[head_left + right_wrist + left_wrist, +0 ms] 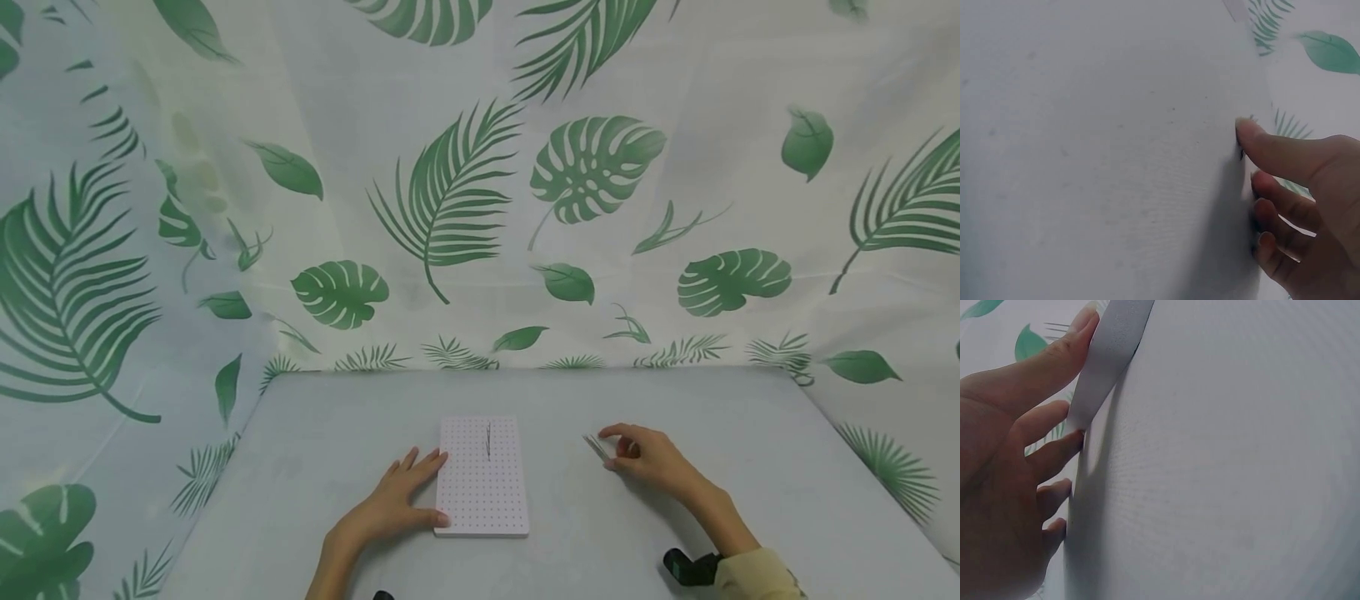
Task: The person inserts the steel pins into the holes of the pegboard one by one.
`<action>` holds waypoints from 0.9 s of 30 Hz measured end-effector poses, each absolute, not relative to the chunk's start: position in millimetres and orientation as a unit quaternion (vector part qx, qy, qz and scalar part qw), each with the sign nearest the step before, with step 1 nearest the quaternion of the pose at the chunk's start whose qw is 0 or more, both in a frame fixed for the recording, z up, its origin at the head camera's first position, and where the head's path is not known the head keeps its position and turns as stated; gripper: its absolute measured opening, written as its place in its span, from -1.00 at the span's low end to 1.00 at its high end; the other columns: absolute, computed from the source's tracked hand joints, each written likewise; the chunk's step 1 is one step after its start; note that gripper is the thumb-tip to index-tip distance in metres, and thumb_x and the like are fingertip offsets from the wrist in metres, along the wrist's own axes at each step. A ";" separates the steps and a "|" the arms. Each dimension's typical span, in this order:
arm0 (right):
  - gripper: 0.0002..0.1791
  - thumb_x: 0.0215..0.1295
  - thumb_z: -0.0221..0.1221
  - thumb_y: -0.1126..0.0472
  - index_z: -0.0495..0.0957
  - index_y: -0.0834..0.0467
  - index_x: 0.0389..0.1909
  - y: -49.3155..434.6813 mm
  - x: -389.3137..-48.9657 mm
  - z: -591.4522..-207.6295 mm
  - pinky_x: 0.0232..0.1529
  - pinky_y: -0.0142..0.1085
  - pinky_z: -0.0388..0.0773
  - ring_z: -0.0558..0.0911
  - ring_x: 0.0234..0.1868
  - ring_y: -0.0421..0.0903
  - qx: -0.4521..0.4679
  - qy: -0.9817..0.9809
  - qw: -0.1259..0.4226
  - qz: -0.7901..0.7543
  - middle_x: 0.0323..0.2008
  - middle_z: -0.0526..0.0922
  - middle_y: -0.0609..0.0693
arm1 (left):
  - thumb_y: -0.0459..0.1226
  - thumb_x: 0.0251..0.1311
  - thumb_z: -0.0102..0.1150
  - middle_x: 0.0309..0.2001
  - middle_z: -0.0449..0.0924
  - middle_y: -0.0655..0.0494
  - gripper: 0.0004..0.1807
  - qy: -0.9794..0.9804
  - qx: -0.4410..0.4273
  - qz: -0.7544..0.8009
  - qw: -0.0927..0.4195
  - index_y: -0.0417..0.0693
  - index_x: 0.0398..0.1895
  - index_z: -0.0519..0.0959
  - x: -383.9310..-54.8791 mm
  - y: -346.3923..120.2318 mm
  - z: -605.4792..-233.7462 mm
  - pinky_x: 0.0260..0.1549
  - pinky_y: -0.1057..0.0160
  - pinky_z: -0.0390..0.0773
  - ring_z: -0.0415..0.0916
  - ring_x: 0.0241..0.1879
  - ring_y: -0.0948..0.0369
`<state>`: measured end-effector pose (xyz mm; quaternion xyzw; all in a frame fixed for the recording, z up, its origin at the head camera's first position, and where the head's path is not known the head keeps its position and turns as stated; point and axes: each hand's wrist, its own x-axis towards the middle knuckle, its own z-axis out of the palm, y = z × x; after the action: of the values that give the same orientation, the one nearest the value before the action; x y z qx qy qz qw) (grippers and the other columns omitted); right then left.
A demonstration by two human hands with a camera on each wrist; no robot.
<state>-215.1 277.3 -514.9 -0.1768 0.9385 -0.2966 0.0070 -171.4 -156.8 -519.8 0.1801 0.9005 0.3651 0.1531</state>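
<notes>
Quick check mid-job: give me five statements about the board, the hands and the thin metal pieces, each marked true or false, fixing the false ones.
1. The left hand touches the white board. True.
2. The right hand is over the board. False: it is off to the board's right.
3. Thin metal rods show at the right hand's fingertips. True.
4. The board's top is plain. False: it is covered in rows of small dots.
5. Thin dark pieces are on the board's far half. True.
</notes>
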 end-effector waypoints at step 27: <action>-0.45 0.22 0.45 0.12 0.55 0.09 0.22 281.3 -234.9 -499.9 -0.40 -0.40 0.34 0.39 -0.44 -0.28 -0.227 0.916 0.130 -0.304 -0.48 0.48 -0.13 | 0.15 0.06 0.47 0.61 0.14 -0.08 0.05 0.902 0.173 0.362 0.160 -0.01 0.58 0.26 -174.8 -157.5 -522.5 0.58 -0.33 -0.26 -0.20 0.63 -0.26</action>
<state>-234.9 281.3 -499.9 -0.2268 0.9159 -0.3044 0.1301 -174.8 -157.5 -522.5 0.1728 0.9020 0.3615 0.1605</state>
